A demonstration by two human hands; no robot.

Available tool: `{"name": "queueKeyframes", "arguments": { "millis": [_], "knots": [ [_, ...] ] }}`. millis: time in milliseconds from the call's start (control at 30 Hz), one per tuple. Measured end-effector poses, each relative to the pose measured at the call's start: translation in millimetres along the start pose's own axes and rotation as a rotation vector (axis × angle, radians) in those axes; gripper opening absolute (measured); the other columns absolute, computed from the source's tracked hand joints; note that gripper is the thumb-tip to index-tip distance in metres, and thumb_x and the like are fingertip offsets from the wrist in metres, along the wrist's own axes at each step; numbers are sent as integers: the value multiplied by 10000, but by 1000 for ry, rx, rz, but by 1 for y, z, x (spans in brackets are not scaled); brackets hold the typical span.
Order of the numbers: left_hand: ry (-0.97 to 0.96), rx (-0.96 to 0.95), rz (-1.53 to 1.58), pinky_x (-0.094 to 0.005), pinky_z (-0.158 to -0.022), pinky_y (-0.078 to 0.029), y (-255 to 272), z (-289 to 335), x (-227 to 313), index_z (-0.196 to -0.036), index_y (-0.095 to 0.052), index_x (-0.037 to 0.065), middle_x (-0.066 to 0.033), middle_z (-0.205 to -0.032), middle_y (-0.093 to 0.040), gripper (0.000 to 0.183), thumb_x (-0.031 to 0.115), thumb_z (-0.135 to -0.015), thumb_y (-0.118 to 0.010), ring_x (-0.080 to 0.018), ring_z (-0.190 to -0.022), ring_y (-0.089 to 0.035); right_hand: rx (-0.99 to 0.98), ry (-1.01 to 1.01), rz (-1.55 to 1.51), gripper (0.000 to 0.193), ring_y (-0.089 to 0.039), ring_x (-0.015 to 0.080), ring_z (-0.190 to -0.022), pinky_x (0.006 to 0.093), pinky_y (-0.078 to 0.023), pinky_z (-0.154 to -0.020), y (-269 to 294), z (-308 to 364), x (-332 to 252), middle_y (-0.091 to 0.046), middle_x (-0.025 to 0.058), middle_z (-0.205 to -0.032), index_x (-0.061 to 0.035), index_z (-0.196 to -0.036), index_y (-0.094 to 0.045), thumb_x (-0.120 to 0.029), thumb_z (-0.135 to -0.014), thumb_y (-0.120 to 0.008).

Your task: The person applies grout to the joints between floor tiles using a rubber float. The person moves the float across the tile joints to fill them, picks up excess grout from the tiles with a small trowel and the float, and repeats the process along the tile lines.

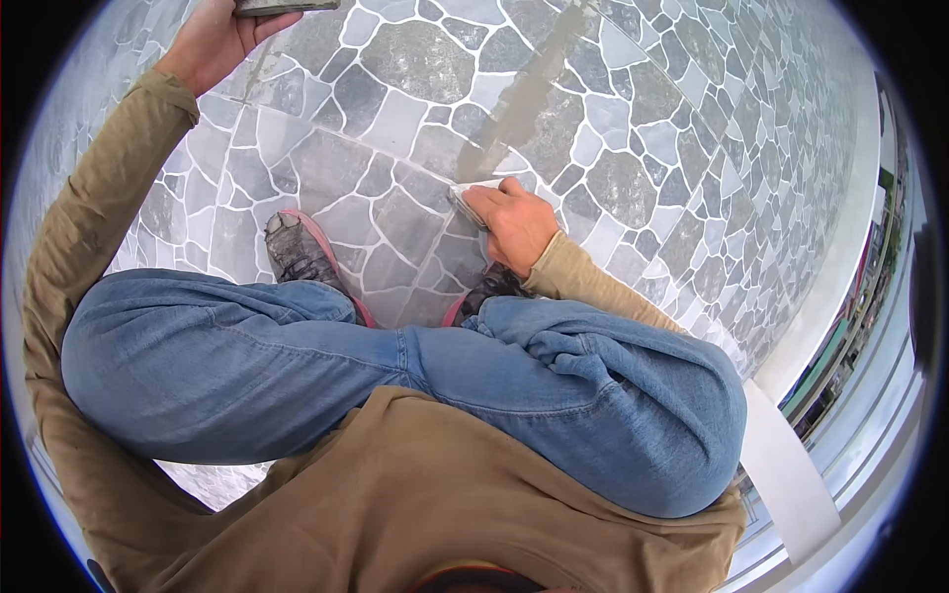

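Observation:
My left hand [222,40] is at the top left, closed around a flat grey slab-like piece [287,6]. The picture's upper edge cuts that piece off, so its kind does not show. Low over the tiled floor [415,64], my right hand [519,225] grips a thin flat greyish tool [465,206], mostly covered by the fingers. Its edge meets the floor or lies just above it. From there a smeared brownish-grey strip of paste [534,94] runs away along a tile joint.
My two dark shoes [300,249] with pink soles are on the tiles, close to the right hand. My bent knees in blue jeans [247,366] spread across the middle. A pale raised border [825,326] curves along the right side, with a white post [786,465] near it.

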State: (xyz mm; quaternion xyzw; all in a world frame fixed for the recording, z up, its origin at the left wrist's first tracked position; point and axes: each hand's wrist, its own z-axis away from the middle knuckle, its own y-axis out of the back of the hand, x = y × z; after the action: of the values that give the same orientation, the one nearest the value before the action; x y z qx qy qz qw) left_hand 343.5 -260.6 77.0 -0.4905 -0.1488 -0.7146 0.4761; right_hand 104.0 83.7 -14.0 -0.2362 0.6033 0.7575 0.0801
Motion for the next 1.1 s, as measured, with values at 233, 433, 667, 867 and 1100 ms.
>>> {"name": "queueKeyframes", "arguments": {
  "millis": [233,433,667,867,1100],
  "knots": [
    [68,104,-71,-270,-822,-619,3,-6,1,-1244,-538,-16,-118,-1149,-648,401,326,-1041,-496,-168,-976,-692,332,-329,60,485,-594,310,-1064,408,-519,-919,97,-81,164,-693,71,-1159,-167,-1248,-655,-47,-787,-559],
    [91,80,-81,-267,-790,-625,-15,-16,3,-1234,-545,3,-109,-1131,-655,385,331,-1039,-500,-171,-952,-699,531,-165,108,595,-563,294,-1183,384,-493,-997,107,-128,268,-647,52,-1265,-186,-1304,-612,29,-750,-577],
    [107,109,-74,-283,-829,-619,4,-17,-1,-1253,-536,-19,-118,-1163,-638,423,345,-1044,-481,-180,-1000,-682,294,-110,316,615,-557,260,-1190,387,-518,-984,65,-98,267,-592,-26,-1359,-197,-1301,-607,27,-728,-589],
    [70,117,4,-280,-829,-621,-3,-25,2,-1251,-533,-30,-127,-1157,-640,432,346,-1046,-474,-186,-996,-683,301,-306,210,477,-594,303,-1103,448,-525,-924,124,-123,260,-688,68,-1153,-222,-1244,-646,-81,-798,-554],
    [102,65,-26,-266,-822,-616,-14,-26,0,-1248,-539,-23,-115,-1153,-644,417,337,-1046,-479,-172,-989,-685,298,-392,291,490,-586,322,-1095,447,-511,-930,95,-143,263,-687,118,-1096,-205,-1261,-645,-89,-792,-563]
  ]
}}
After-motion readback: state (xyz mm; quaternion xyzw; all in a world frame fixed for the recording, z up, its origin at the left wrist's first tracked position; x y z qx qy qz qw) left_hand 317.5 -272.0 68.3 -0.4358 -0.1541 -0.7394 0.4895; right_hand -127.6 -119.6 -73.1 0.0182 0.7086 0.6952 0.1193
